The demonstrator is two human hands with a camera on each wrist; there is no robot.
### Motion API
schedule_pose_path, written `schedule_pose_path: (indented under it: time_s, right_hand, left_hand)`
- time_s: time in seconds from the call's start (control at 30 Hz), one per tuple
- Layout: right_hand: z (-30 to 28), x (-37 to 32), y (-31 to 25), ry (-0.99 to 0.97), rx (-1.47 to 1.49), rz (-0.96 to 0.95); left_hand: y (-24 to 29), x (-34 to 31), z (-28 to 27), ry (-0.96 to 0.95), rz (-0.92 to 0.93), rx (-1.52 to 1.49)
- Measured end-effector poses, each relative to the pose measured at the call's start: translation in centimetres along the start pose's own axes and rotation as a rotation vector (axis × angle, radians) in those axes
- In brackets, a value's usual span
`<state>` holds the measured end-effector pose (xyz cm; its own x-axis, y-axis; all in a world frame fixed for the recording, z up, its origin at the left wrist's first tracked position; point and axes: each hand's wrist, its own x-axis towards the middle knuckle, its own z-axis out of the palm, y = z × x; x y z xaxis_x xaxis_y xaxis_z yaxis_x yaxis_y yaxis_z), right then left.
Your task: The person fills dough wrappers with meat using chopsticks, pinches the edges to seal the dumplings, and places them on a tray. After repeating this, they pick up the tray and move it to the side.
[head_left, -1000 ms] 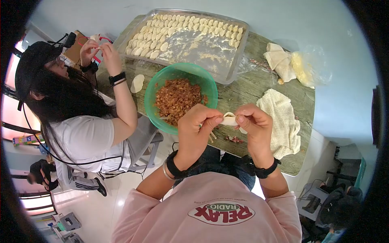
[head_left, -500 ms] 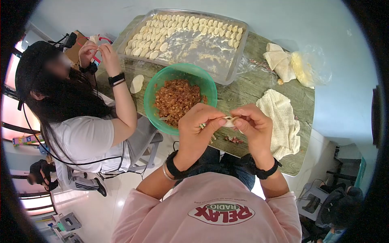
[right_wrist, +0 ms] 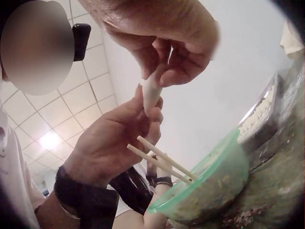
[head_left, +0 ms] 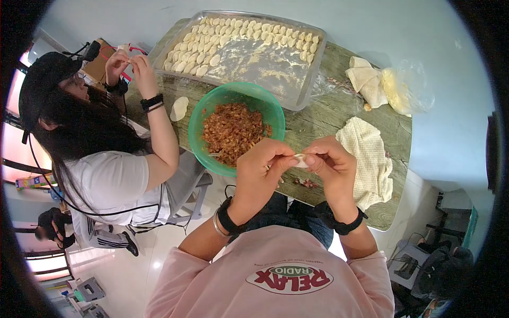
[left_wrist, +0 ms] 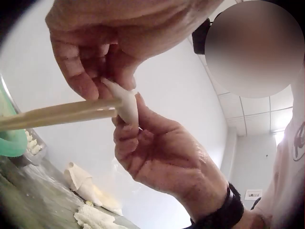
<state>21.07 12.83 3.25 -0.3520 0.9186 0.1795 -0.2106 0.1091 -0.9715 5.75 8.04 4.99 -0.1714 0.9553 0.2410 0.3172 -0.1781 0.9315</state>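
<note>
Between my two hands, above the table's near side, is a small white dumpling (head_left: 300, 160). My left hand (head_left: 261, 168) pinches one end of it with thumb and fingertips. At the other end, my right hand (head_left: 335, 164) pinches with thumb and forefinger. Its plump, pale belly shows in the right wrist view as a dumpling (right_wrist: 152, 91) held upright between both sets of fingers. Just left of my hands stands a green bowl (head_left: 199, 151) of brown minced filling (head_left: 233, 132). Wooden chopsticks (right_wrist: 164, 161) lean out over the bowl's rim.
Rows of dumplings lie on a floured metal tray (head_left: 260, 74) at the back. A cream cloth (head_left: 366, 159) lies to the right, with folded wrappers (head_left: 366, 82) and a plastic bag (head_left: 400, 90) behind. At left, another person (head_left: 111, 169) works near a loose wrapper (head_left: 180, 108).
The dumpling's upper edge, gaping a second ago, now looks pressed together. My left hand has shifted slightly right, bringing the fingertips of both hands closer.
</note>
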Motion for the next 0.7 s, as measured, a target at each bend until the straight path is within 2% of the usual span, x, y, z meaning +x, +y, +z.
schedule_pose_path:
  time_s: [0.1, 0.27, 0.43, 0.5, 0.53, 0.57, 0.6, 0.63, 0.7]
  right_hand:
    - [0.1, 0.0, -0.2, 0.004, -0.001, 0.000]
    - [0.0, 0.3, -0.3, -0.062, -0.170, -0.012]
    - [0.2, 0.2, -0.5, -0.020, -0.062, -0.002]
    - [0.2, 0.3, -1.0, -0.009, -0.005, 0.016]
    - [0.2, 0.2, -1.3, -0.019, 0.065, 0.104]
    - [0.1, 0.2, -1.5, -0.029, 0.136, 0.192]
    - [0.1, 0.2, -1.6, -0.030, 0.137, 0.193]
    - [0.2, 0.3, -1.6, -0.091, 0.196, 0.234]
    - [0.2, 0.5, -1.7, -0.154, 0.253, 0.274]
  left_hand:
    - [0.0, 0.1, 0.0, 0.012, 0.073, 0.098]
    - [0.0, 0.2, 0.3, 0.019, 0.119, 0.139]
    - [-0.6, 0.0, 0.0, -0.030, 0.143, 0.101]
    - [-0.9, 0.1, 0.1, -0.074, -0.014, -0.398]
    - [-0.8, 0.3, 0.0, -0.075, -0.014, -0.397]
    - [-0.6, 0.5, -0.2, -0.222, -0.120, -0.569]
    - [-0.5, 0.6, -0.3, -0.370, -0.227, -0.739]
    - [-0.5, 0.6, -0.3, -0.369, -0.226, -0.737]
    - [-0.4, 0.6, 0.3, -0.387, -0.469, -0.909]
